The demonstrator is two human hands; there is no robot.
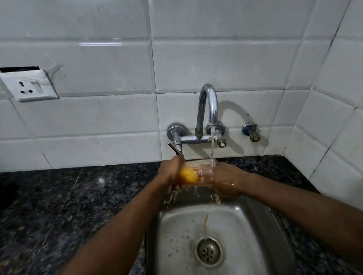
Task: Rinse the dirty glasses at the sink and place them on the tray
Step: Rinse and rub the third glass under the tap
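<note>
While water runs from the tap (208, 104), the left hand (170, 174) and right hand (225, 177) each clasp an end of the glass (198, 173), held sideways over the sink (175, 230), likely so orange residue flushes out.

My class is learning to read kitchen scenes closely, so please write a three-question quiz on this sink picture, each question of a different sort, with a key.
1. True or false: water is running from the tap onto the glass.
2. Multiple choice: the yellow residue inside the glass sits nearest to A) the left hand, B) the right hand, C) the drain.
3. Fill in: the glass is held lying on its ____ above the sink.

Key
1. True: a stream falls from the spout onto it.
2. A.
3. Side: it lies across between both hands.
</note>
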